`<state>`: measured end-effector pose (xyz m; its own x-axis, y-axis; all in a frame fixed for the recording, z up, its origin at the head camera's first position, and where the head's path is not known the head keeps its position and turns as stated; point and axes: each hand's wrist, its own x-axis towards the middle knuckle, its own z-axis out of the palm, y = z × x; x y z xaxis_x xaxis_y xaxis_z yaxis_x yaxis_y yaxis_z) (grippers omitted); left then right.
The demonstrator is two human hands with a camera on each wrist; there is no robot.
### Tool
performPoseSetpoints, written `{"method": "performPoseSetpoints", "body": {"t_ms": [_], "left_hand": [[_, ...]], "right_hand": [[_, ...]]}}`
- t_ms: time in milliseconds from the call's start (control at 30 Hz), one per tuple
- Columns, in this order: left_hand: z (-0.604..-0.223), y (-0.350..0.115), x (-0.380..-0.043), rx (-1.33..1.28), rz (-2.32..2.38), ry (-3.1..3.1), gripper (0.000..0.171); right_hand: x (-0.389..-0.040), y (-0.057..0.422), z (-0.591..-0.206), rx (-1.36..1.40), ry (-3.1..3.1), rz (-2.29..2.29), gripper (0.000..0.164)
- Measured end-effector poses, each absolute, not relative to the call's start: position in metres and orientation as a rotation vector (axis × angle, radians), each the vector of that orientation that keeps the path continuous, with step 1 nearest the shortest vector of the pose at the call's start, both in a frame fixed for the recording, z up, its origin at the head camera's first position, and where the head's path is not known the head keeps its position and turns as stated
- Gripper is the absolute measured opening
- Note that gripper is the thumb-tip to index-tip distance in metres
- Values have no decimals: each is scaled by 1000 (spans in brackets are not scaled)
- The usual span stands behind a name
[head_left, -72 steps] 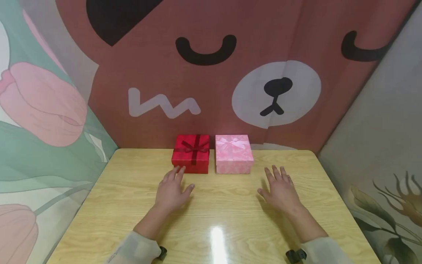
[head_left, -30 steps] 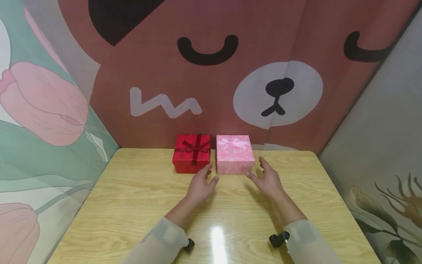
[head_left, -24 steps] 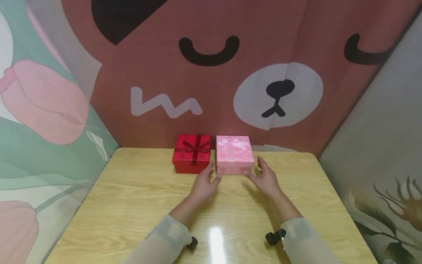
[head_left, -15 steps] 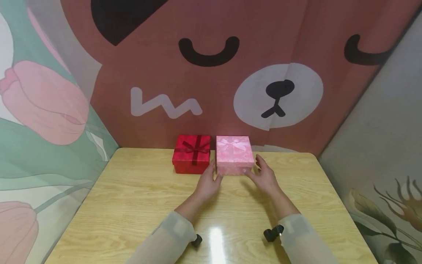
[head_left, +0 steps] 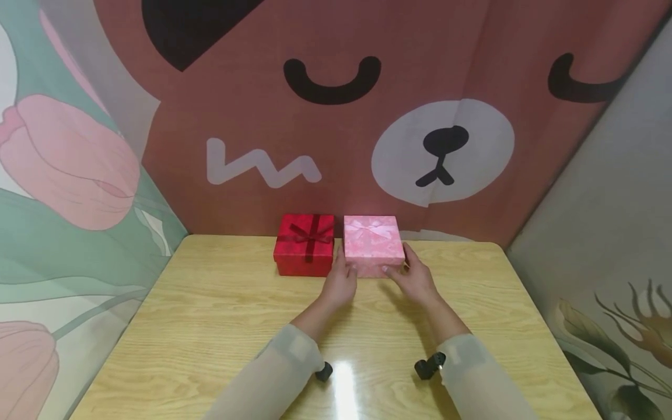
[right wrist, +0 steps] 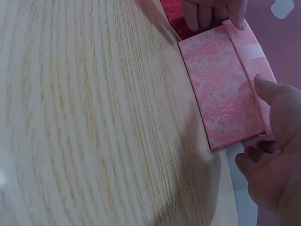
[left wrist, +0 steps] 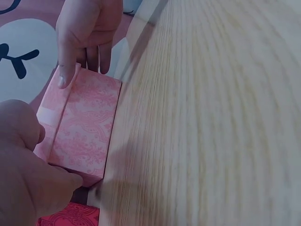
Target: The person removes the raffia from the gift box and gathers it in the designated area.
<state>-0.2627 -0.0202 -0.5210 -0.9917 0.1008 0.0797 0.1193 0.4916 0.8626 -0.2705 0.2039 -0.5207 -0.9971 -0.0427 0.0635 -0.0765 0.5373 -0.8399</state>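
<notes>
Square pink patterned box (head_left: 374, 268), stiff card by the look, w/ pale pink ribbon bow (head_left: 367, 226), sits at 12 o'c on the yellow wood-grain table (head_left: 226, 332). L hand (head_left: 339, 284) grips its 8 o'c corner, R hand (head_left: 417, 281) its 4 o'c corner: thumbs at front, fingers at sides. Main risk, prob.: lid (head_left: 362, 249) parting from base. R thumb (right wrist: 268, 90) is up by the lid edge, so if most pressure's on the lid, a lift could leave the base behind. Next: square red box (head_left: 303, 266) w/ dark red ribbon is just beside it at 9 o'c, L fingers (right wrist: 205, 16) in the narrow gap; spreading them could shove it. Uneven squeeze L vs R could also twist or tip the pink one. Weight & contents can't be seen.
</notes>
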Motion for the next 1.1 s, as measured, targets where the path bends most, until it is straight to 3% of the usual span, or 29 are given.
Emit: {"method": "performPoseSetpoints", "body": {"t_ms": [333,1100], "left_hand": [[-525,-21,-270,-200,-1599,-2636,64],[-531,-21,-261,-95,-1619,-2597,58]], "right_hand": [[-273,200,-520,110,-2733,1406,85],[-261,201,-518,97,-2720,1381,79]]}}
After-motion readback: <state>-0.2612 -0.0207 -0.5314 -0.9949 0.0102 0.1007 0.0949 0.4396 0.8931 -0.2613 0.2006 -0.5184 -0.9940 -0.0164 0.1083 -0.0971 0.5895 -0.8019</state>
